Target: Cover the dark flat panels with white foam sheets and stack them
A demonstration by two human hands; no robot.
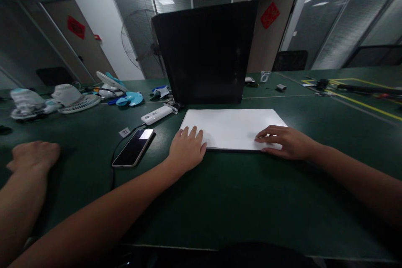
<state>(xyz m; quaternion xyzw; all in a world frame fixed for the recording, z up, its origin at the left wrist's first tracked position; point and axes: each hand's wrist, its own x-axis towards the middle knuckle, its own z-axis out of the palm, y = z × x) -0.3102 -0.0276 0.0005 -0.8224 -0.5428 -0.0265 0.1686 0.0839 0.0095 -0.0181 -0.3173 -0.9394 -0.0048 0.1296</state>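
A blank white sheet of paper (232, 127), perhaps a stack, lies flat on the green table (226, 201) in front of me. My left hand (187, 149) rests palm down on its near left corner, fingers spread and holding nothing. On the near right part of the paper lies my right hand (284, 142). Its fingers are slightly bent and its thumb is apart from them, with nothing visible in between. Left of my left hand are a phone (134, 148) and a white plug-like device (157, 115) with a black cable.
A large black panel (207, 54) stands upright behind the paper. At the left edge a co-worker's closed hand (34, 155) rests on the table. White and blue fan parts (81, 100) lie at the back left. Yellow tape lines (367, 104) and a dark rod (364, 88) are at the right.
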